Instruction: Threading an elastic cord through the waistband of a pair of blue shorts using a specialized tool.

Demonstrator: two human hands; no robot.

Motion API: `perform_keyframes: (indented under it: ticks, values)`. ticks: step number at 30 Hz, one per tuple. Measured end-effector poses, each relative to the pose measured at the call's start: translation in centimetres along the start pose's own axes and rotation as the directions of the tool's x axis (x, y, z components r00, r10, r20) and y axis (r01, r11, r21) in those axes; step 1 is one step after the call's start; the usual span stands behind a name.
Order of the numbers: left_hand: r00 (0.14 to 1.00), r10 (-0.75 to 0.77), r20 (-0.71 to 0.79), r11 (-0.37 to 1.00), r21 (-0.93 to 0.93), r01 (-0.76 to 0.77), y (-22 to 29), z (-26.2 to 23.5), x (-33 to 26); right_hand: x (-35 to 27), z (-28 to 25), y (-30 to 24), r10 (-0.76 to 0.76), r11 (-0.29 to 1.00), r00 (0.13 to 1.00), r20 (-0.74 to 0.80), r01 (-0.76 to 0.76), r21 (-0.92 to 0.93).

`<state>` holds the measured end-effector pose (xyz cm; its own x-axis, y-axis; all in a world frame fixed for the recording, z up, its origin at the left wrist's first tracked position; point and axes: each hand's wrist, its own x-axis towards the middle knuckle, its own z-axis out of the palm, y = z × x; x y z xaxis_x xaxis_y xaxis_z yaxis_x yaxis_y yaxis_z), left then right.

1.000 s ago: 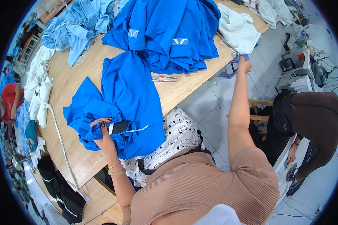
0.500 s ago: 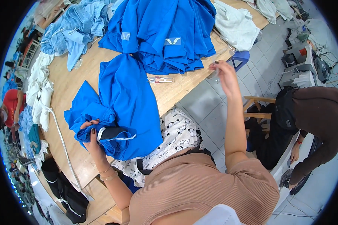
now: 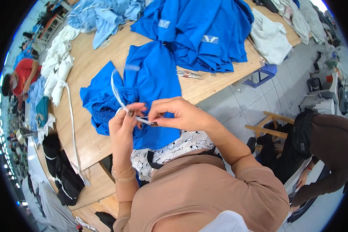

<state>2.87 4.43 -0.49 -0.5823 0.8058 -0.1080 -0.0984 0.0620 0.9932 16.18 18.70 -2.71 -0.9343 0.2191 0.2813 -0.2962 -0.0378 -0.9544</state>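
Note:
A thin white drawstring cord (image 3: pixel 117 94) runs up from my fingers, its far end blurred over the cloth. My left hand (image 3: pixel 123 125) has it pinched between thumb and fingers. Close beside it, my right hand (image 3: pixel 179 115) pinches the cord's near part, with a short stretch showing between the two hands. Beneath and beyond them lies a bright blue garment (image 3: pixel 154 73), spread on the wooden table with its gathered elastic edge (image 3: pixel 101 115) near my left hand. My hands hide part of this garment.
A pile of blue garments (image 3: pixel 205 23) stands at the table's far side, with thread snips (image 3: pixel 189 74) in front. Light blue garments (image 3: pixel 104 17) and white cloth (image 3: pixel 60 63) lie far left, grey-white cloth (image 3: pixel 270 36) far right. A person (image 3: pixel 324 131) works at right, near a wooden chair (image 3: pixel 272 125).
My right hand has come in from the far right to meet my left. My left hand has left the bunched blue cloth and now pinches the white cord. The view has shifted.

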Motion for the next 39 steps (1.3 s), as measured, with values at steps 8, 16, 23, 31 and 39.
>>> perform_keyframes:
  ticks: [8, 16, 23, 31, 39]
  values:
    - [0.993, -0.060, -0.102, 0.971, -0.235, 0.035, -0.5, -0.2, 1.7, -2.5, -1.2, 0.7, 0.389, 0.891, 0.920, 0.031, -0.368, -0.265]
    - [0.999, -0.031, -0.020, 0.989, -0.147, 0.028, -1.5, 1.2, 1.3, 1.9, -0.4, 0.9, 0.208, 0.978, 0.939, -0.274, -0.205, 0.039]
    - [0.970, 0.235, -0.063, 0.927, 0.315, -0.204, -1.6, 0.8, 1.5, 3.0, 0.0, 2.1, 0.191, 0.978, 0.906, -0.378, -0.206, 0.001]
    - [0.962, 0.216, -0.165, 0.946, 0.280, -0.164, -1.3, 1.1, 1.3, 2.9, -0.1, 1.2, 0.243, 0.952, 0.901, -0.360, -0.293, -0.092]
    - [0.964, 0.244, -0.103, 0.900, 0.394, -0.186, -0.7, 1.2, 1.3, 3.2, 0.3, 0.3, 0.134, 0.927, 0.951, -0.277, -0.220, -0.304]
